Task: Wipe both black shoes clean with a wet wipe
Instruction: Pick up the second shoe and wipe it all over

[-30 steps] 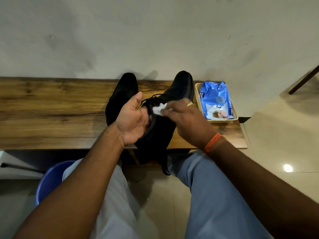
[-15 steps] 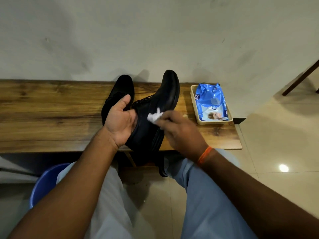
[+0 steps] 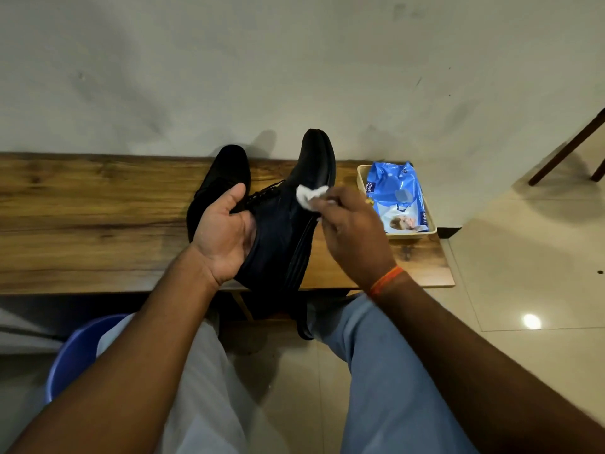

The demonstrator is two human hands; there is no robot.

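Two black lace-up shoes are at the wooden bench (image 3: 82, 224). The right shoe (image 3: 288, 231) is tilted on its side with the sole turned right and the toe pointing away. My left hand (image 3: 222, 237) grips it at the opening near the laces. My right hand (image 3: 353, 231) pinches a crumpled white wet wipe (image 3: 309, 195) and presses it against the shoe's upper side near the sole edge. The left shoe (image 3: 226, 172) rests flat on the bench behind my left hand, partly hidden by it.
A blue wet-wipe pack (image 3: 397, 194) lies in a small beige tray (image 3: 363, 181) at the bench's right end. A blue bucket (image 3: 75, 352) stands on the tiled floor at lower left. Dark chair legs (image 3: 569, 149) are at far right. The wall is close behind.
The held shoe has rolled further onto its side, showing more sole. My right hand with the wipe has moved forward along it toward the toe.
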